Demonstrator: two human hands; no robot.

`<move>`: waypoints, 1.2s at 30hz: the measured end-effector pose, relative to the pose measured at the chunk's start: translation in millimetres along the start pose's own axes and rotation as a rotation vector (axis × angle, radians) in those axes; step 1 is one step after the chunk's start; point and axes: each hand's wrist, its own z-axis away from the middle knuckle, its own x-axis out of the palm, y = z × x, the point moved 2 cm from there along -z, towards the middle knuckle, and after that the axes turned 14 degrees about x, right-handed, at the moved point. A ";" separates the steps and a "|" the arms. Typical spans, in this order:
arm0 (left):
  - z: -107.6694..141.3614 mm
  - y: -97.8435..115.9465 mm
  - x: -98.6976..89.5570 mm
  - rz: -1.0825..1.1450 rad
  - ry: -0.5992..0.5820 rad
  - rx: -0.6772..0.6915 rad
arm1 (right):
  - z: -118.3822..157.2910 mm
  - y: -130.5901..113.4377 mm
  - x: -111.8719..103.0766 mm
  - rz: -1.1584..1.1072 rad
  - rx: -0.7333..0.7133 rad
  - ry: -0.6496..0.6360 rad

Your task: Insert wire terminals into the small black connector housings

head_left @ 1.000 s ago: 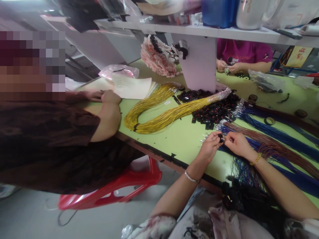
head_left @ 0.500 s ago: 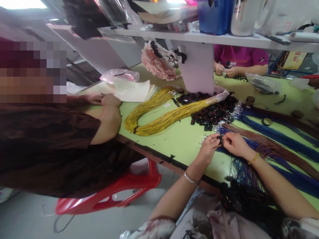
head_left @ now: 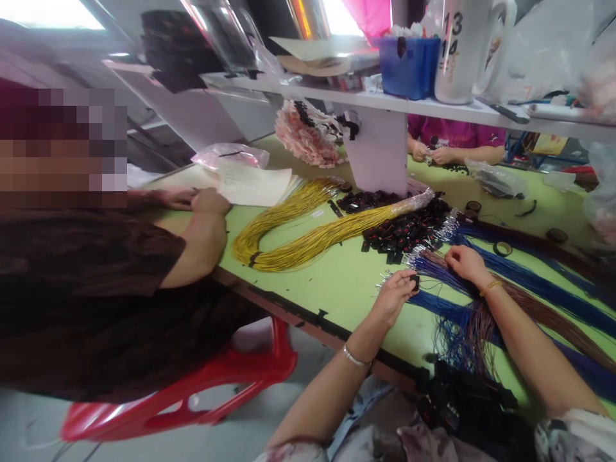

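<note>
My left hand (head_left: 395,294) pinches a small black connector (head_left: 414,282) above the green table, beside the metal-tipped ends of blue wires (head_left: 440,303). To its right, my right hand (head_left: 464,262) has its fingers pressed together over the brown wires (head_left: 513,295); what they hold, if anything, is too small to tell. A thin wire seems to run between the hands. Beyond them lies a heap of black connectors (head_left: 404,231). More black pieces (head_left: 462,398) are piled at my lap by the table edge.
A looped yellow wire bundle (head_left: 289,250) lies left of the heap. A person (head_left: 86,289) leans on the table at left, near a red stool (head_left: 231,378). Another person (head_left: 455,144) works across the table. Overhead, a shelf (head_left: 337,96) holds a blue bin (head_left: 409,67) and white mug (head_left: 462,58).
My right hand has moved away from my left, up and to the right over the wires. The black connector stays in my left hand. The view has shifted slightly.
</note>
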 end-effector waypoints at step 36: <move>-25.7 -9.9 19.7 0.209 -0.019 -0.011 | 41.5 -36.0 17.9 -0.815 -0.085 -0.173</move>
